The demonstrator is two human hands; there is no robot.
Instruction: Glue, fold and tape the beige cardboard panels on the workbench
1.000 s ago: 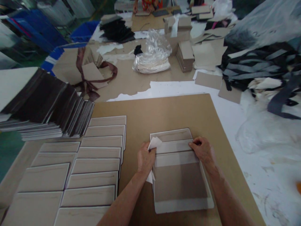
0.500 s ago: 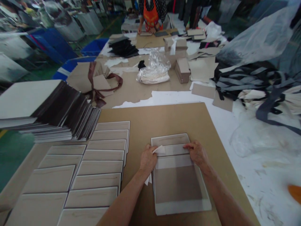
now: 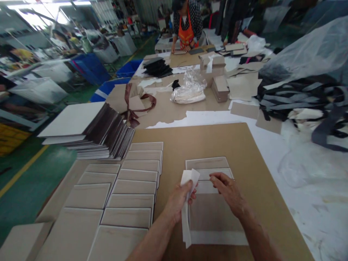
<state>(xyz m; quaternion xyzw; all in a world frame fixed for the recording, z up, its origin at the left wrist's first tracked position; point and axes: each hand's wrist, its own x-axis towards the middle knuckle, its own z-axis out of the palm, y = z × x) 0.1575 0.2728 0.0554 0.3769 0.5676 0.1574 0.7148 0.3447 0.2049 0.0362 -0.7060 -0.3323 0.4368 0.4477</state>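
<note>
My left hand (image 3: 178, 203) is closed around a folded bunch of white paper-like strips (image 3: 186, 224), which hangs below the fist and sticks out above the thumb. It is over the left edge of a few overlapping flat beige panels (image 3: 212, 212). Pale bands cross these panels near the top and along the bottom. My right hand (image 3: 228, 192) hovers over their upper right part, thumb and index finger pinched together. Whether anything is between those fingertips, I cannot make out.
Overlapping beige panels (image 3: 133, 186) lie in two columns on the left. Behind them rises a stack of dark-edged boards (image 3: 108, 134). A brown board (image 3: 258, 188) covers the table under my hands. Plastic-wrapped material (image 3: 189, 92) and dark straps (image 3: 304, 96) lie farther back. A co-worker (image 3: 187, 29) stands opposite.
My left hand has lifted off the panels' edge and turned up, showing the white strips. My right hand has come away from the upper band and moved left. The camera view has shifted.
</note>
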